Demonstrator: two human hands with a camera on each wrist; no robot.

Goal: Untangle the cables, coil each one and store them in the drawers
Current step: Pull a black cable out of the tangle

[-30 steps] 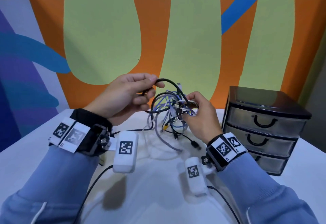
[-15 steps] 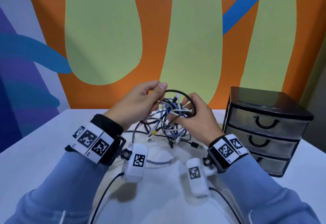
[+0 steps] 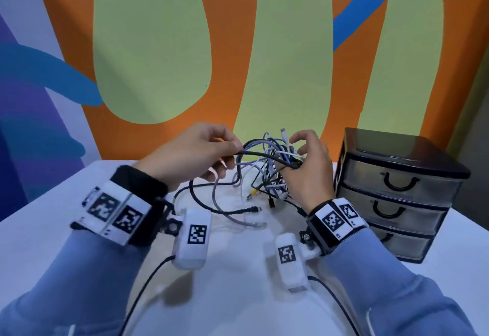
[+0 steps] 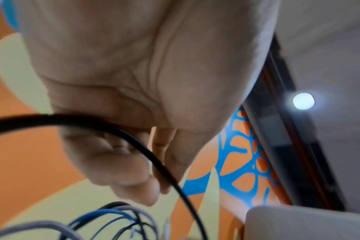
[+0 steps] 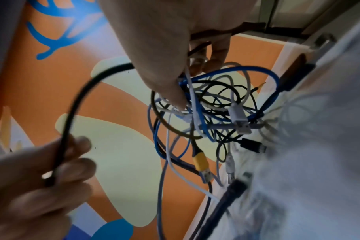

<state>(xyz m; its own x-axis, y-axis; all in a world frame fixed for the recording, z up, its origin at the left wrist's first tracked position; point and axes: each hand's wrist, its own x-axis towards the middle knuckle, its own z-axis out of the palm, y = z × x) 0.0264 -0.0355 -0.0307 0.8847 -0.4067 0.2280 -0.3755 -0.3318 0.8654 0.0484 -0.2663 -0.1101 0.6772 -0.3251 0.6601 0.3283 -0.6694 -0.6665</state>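
Left hand [image 3: 195, 150] is pinching a black cable [image 3: 264, 156] between thumb and fingers, fingers curled round it, holding it up over the table [image 3: 53, 229]. Right hand [image 3: 307, 166] is gripping the tangle [image 3: 270, 168] of blue, white, grey and black cables, thumb and lower fingers closed on it, index finger lifted. The black cable is running from the left hand right into the tangle. Loose ends are hanging down and lying on the table between the wrists. The drawers [image 3: 397, 198] are sitting right of the right hand, near it, all three closed.
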